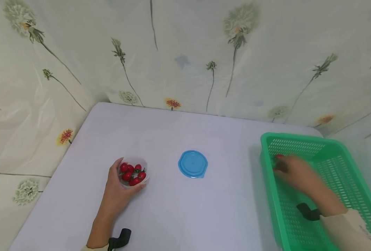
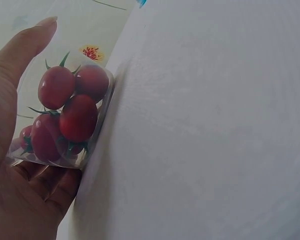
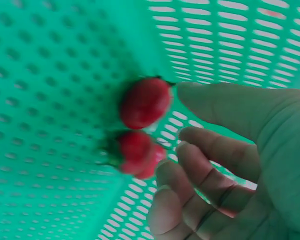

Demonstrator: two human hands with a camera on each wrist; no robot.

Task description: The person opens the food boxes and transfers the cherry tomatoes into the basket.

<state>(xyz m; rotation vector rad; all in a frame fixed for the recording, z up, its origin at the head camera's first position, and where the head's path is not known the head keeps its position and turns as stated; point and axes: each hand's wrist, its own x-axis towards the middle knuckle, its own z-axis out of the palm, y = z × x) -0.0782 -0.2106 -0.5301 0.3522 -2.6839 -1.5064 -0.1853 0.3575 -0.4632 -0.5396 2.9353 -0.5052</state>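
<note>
My left hand point(image 1: 119, 195) grips a small clear plastic cup point(image 1: 143, 162) on the table's left side, thumb and fingers around its wall. Several red cherry tomatoes point(image 2: 79, 118) with green stems lie inside, seen through the cup in the left wrist view. Over to the right, my right hand point(image 1: 298, 176) reaches down into a green basket point(image 1: 271, 205). In the right wrist view, a tomato point(image 3: 145, 102) sits close by the thumb tip, with more red tomatoes point(image 3: 140, 154) just below it. The fingers are loosely bent, and a gap shows between them and the thumb.
A round blue lid point(image 1: 193, 164) with a small tab lies flat on the white table point(image 1: 179, 212), between the cup and the basket. Flower-printed sheeting point(image 1: 185, 62) hangs behind the table and down its left side. The basket's raised rim stands along the right.
</note>
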